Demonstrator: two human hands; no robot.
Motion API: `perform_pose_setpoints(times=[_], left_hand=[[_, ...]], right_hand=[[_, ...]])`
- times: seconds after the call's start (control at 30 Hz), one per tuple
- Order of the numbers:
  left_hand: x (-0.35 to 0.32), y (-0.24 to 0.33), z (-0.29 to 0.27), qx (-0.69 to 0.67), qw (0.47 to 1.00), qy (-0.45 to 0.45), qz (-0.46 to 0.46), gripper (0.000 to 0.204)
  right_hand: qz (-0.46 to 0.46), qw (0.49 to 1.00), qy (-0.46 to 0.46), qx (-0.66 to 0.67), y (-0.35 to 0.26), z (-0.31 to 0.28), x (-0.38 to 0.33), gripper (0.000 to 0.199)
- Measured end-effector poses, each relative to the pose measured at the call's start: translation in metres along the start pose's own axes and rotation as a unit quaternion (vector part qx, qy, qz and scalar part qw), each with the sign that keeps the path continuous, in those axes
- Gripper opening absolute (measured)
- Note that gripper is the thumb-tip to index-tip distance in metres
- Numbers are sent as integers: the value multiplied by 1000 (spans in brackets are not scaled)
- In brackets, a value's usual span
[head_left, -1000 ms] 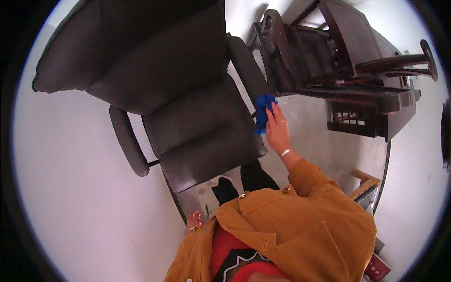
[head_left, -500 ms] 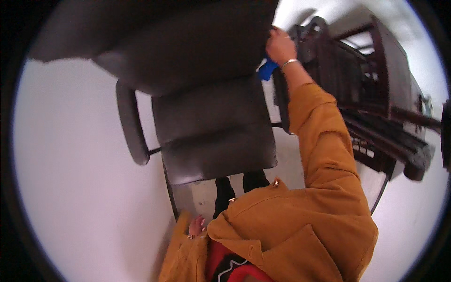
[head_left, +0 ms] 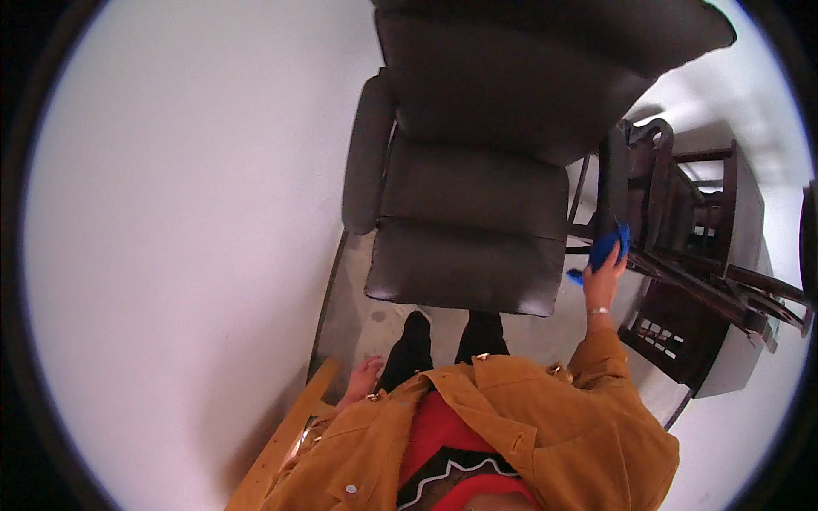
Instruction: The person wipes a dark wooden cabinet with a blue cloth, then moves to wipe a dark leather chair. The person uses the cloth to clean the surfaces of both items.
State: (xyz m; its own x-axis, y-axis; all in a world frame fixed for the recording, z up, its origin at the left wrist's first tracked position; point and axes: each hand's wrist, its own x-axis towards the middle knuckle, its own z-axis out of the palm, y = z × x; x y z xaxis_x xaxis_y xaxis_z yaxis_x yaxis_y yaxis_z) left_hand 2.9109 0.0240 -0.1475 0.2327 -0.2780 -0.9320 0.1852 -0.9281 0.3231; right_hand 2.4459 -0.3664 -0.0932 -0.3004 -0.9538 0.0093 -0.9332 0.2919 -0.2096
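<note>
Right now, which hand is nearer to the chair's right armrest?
Right. The right hand presses a blue cloth against the right armrest. The left hand hangs low by the person's side, well short of the chair.

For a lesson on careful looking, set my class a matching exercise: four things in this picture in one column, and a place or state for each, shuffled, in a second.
Things:
1. blue cloth
2. black office chair
3. left hand
4. dark wooden furniture

Places or states:
A. hanging low beside the person's leg, holding nothing
B. stacked at the right of the picture
C. gripped in the right hand against the chair's right armrest
D. standing straight ahead of the person, seat vacant

Pairs: 1-C, 2-D, 3-A, 4-B
</note>
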Motion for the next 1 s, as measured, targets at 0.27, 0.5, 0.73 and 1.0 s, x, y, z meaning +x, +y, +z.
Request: perform_pose_setpoints(times=[0.27, 0.5, 0.73, 1.0], left_hand=[[64, -124, -113, 180, 982, 59, -11, 42], [7, -31, -63, -93, 995, 18, -33, 42], [-13, 22, -39, -136, 989, 46, -43, 41], [-17, -39, -44, -185, 979, 44, -67, 40]], right_hand=[[-71, 940, -175, 285, -191, 36, -92, 63], [-501, 854, -67, 122, -452, 84, -38, 44], [-476, 879, -10, 28, -555, 131, 64, 51], [-460, 881, 62, 88, -502, 120, 15, 60]])
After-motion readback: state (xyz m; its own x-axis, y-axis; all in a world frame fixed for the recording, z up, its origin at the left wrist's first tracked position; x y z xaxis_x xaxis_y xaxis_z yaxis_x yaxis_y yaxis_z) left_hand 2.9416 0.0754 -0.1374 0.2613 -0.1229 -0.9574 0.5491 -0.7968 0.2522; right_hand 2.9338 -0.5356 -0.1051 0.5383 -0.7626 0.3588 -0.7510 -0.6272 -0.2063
